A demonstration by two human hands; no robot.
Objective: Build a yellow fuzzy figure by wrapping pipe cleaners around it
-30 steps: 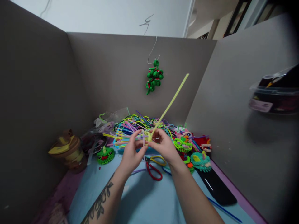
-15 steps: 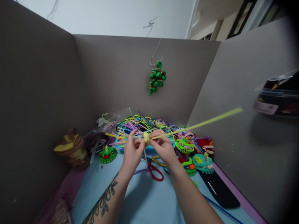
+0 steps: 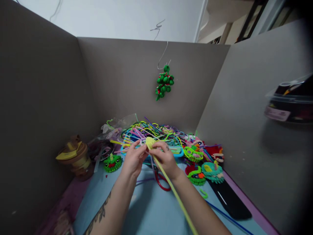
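Observation:
Between my two hands is a small coiled yellow pipe cleaner [image 3: 150, 141], its long straight tail running down past my right forearm toward the bottom of the view. My left hand [image 3: 136, 154] is closed, its fingertips pinching the left side of the coil. On the other side my right hand [image 3: 164, 158] pinches the yellow pipe cleaner where the tail leaves the coil. Red-handled scissors [image 3: 162, 182] lie on the light blue mat [image 3: 156, 212] below my hands, their blades partly hidden. Behind the hands a blue tray [image 3: 179, 154] is heaped with many-coloured pipe cleaners.
A green fuzzy frog-like figure [image 3: 112, 163] sits left of the hands, beside a brown cup [image 3: 75, 158]. To the right are a teal figure [image 3: 213, 172] and a black flat object [image 3: 231, 199]. A green ornament [image 3: 165, 82] hangs on the grey back panel [image 3: 117, 75].
The yellow tail has swung from pointing up and right to pointing down and right. The coil has turned in my fingers, and my hands have shifted slightly left.

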